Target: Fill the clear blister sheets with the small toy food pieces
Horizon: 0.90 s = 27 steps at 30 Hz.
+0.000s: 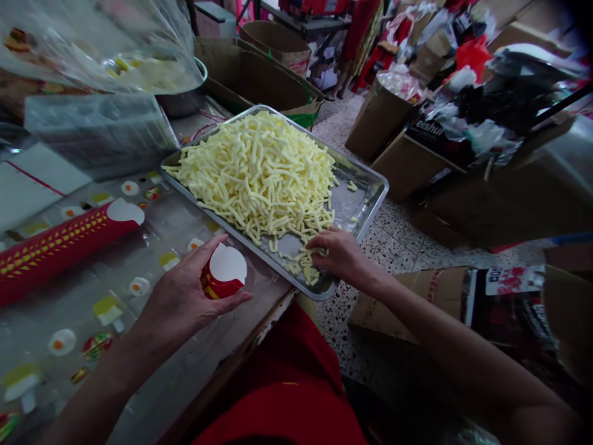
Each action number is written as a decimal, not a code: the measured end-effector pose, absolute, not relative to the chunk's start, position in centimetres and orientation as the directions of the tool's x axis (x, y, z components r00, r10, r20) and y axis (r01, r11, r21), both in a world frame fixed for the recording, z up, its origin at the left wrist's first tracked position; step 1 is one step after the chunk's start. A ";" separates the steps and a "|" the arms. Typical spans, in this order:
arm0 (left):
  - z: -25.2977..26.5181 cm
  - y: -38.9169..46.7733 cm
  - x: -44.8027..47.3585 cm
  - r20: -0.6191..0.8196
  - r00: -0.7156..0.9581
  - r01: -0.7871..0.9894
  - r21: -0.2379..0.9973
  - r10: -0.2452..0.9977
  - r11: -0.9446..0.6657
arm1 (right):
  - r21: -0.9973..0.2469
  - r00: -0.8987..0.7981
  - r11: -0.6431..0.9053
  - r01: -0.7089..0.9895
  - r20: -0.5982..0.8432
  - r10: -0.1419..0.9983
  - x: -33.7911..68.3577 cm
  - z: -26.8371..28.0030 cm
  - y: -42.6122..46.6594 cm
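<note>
My left hand (178,293) is closed around a small red-and-yellow French fry carton (225,267) with a white inner back, held just above the table near the tray. My right hand (341,254) reaches into the near corner of a metal tray (377,193), its fingers curled down onto a few loose pale-yellow fries (303,264). What lies under those fingertips is partly hidden. A large heap of fries (259,170) covers most of the tray. Further left on the table lies a long nested stack of red fry cartons (65,250).
A patterned plastic cover lies over the table (176,364). A clear plastic box (99,133) and a plastic bag (97,43) sit at the back left. Beyond the tray stand open cardboard boxes (250,77). More boxes and bags crowd the speckled floor (398,228) on the right.
</note>
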<state>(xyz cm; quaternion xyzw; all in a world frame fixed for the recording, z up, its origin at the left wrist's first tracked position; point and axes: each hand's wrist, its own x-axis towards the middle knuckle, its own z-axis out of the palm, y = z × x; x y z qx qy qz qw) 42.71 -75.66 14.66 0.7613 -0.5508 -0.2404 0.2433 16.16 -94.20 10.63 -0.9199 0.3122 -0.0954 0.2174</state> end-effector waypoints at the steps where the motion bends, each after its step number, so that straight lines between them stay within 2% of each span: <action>1: 14.6 -75.7 42.7 -0.104 0.277 -0.721 0.634 -0.955 -0.279 | -0.465 0.768 -0.688 -0.556 0.030 -0.640 16.3 10.4 -94.2; 7: 15.4 -76.3 42.2 -0.105 0.253 -0.712 0.653 -0.962 -0.259 | -0.430 0.748 -0.699 -0.572 0.078 -0.660 16.3 10.7 -93.8; 11: 15.8 -76.7 42.2 -0.121 0.243 -0.717 0.646 -0.963 -0.262 | -0.535 0.704 -0.655 -0.534 0.148 -0.695 15.8 12.4 -93.2; 14: 15.6 -76.9 42.0 -0.091 0.232 -0.746 0.622 -0.968 -0.237 | -0.586 0.708 -0.626 -0.514 0.122 -0.696 16.8 13.1 -92.6; 16: 15.4 -77.0 41.7 -0.043 0.216 -0.784 0.588 -0.975 -0.199 | -0.522 0.752 -0.664 -0.536 0.064 -0.656 18.1 13.1 -92.0; 19: 15.1 -77.1 41.2 0.002 0.195 -0.850 0.500 -0.981 -0.168 | -0.310 0.794 -0.743 -0.593 -0.075 -0.603 20.3 12.7 -91.0; 22: 15.2 -77.2 40.9 -0.017 0.174 -0.893 0.418 -0.985 -0.165 | -0.167 0.791 -0.774 -0.611 -0.113 -0.601 21.5 12.0 -90.6; 24: 15.4 -77.5 40.7 -0.039 0.162 -0.909 0.382 -0.986 -0.164 | -0.206 0.783 -0.757 -0.620 -0.100 -0.614 21.6 11.7 -91.1; 27: 16.3 -78.5 40.3 -0.067 0.150 -0.930 0.329 -0.986 -0.164 | -0.444 0.691 -0.586 -0.678 -0.110 -0.715 21.2 12.1 -92.9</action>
